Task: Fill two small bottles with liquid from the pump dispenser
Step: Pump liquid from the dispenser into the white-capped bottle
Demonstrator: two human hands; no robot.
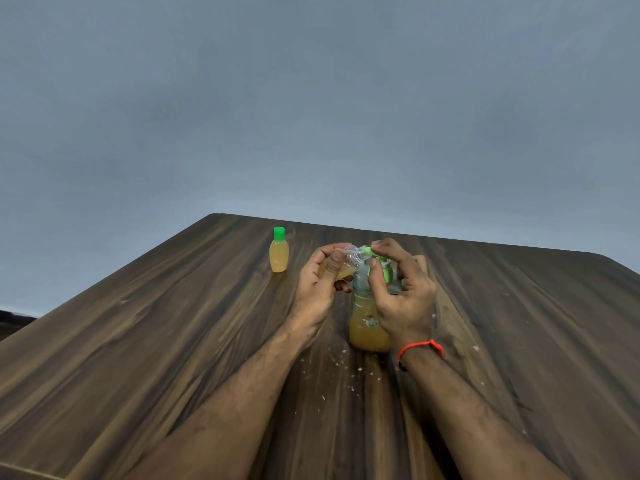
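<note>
Pump dispenser (370,323) stands mid-surface (173,341), amber liquid filling lower half. Left hand (317,289) grip curled round small open bottle (346,268), tilted, mouth touching green nozzle just left of dispenser head; some amber liquid inside. Right hand (401,289) grip bent over green pump head (381,263), fingertips on top. Capped bottle (279,251), full, green cap, upright, well left of dispenser. Orange thread (420,348) on right wrist.
</note>
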